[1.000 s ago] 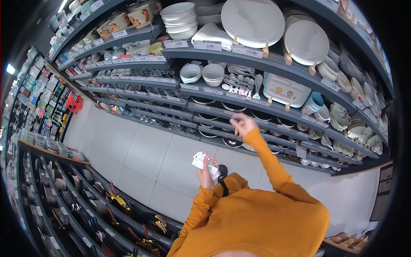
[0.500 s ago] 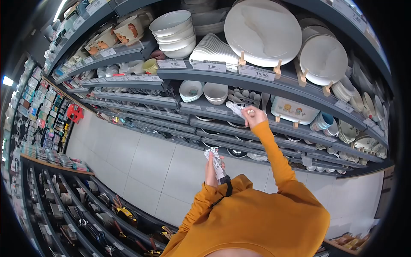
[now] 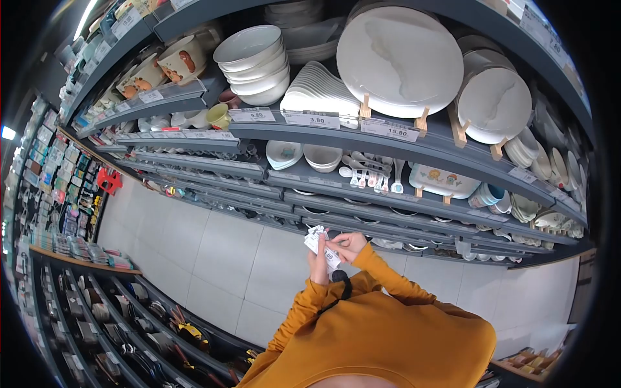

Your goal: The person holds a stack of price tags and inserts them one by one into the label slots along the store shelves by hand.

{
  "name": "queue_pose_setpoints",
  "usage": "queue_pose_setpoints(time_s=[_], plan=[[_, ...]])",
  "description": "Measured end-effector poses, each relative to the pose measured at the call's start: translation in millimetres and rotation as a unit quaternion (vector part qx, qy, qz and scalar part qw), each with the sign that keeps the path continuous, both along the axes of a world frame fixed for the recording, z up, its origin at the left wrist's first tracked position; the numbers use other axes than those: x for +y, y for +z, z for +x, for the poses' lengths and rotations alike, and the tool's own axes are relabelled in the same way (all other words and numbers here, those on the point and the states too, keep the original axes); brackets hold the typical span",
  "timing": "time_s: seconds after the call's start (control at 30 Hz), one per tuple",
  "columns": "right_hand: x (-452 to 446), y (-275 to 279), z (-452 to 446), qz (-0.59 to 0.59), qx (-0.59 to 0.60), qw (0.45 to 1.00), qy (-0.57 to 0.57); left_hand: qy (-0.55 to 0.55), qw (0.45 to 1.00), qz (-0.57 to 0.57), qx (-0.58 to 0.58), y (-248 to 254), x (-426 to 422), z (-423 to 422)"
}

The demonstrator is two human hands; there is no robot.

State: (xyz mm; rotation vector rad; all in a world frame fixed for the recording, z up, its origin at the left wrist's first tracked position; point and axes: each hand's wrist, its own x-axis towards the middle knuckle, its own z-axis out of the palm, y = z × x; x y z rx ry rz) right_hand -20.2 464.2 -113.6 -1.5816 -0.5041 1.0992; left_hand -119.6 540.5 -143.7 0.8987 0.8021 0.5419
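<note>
Shelves point(image 3: 304, 134): big plates point(image 3: 401, 61), piled bowls point(image 3: 253, 71)
Left hand point(image 3: 317, 264): fingers grasping paper tags point(image 3: 332, 259)
Right hand point(image 3: 350, 246): fingers at the tags; can't tell if pinching

The floor point(image 3: 223, 252) is of pale, large square tiles; along it stands a long dark grey shelf unit point(image 3: 291, 135) with many levels; opposite is another dark rack point(image 3: 68, 323); at far left, one red stool point(image 3: 109, 182) and a display wall point(image 3: 48, 181); a white tube light point(image 3: 85, 18) shines above.
</note>
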Motion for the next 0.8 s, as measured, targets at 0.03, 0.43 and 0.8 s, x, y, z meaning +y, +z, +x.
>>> queue_pose_setpoints(time_s=[0.03, 0.43, 0.8], plan=[[1.5, 3.4, 2.7, -0.014, -0.014, 0.999, 0.026, -0.01, 0.999, -0.027, -0.02, -2.5, 3.6, -4.1], [38.7, 149.2, 67.2, 0.083, -0.471, 0.878, -0.004, 0.015, 0.998, -0.047, -0.034, 2.1, 19.4, -17.0], [85.1, 216.4, 97.3, 0.099, -0.521, 0.831, -0.168, -0.02, 0.992, -0.09, -0.091, 15.2, 26.1, -18.1]])
